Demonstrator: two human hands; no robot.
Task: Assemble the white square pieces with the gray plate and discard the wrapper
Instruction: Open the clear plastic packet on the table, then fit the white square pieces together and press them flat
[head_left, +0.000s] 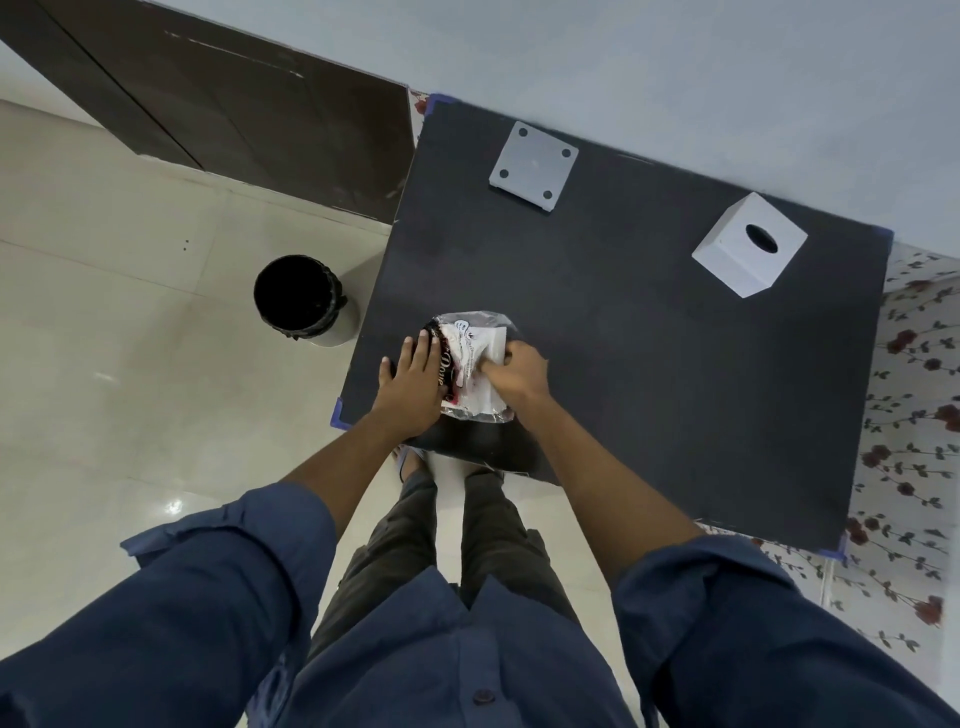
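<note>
A clear plastic wrapper (470, 364) printed in black, red and white lies at the near left corner of the dark worktop (649, 374), with white square pieces (493, 345) showing through and out of its right side. The person's left hand (413, 387) lies flat on the wrapper's left half, fingers (423, 345) spread and extended, pinning it down. The right hand (517, 376) is curled at the wrapper's right edge, its fingers closed around what appears to be one of the white pieces, though the grip itself is partly hidden by the knuckles. The gray plate (533, 166), square with a dark hole near each corner, rests well apart at the far edge of the worktop by the wall. A white cube-shaped box (748, 247) with an oval opening on top sits toward the far right corner. On the tiled floor just left of the worktop stands a round bin (301, 301) lined with a black bag. Rolled blue sleeves (228, 561) frame the foreground.
</note>
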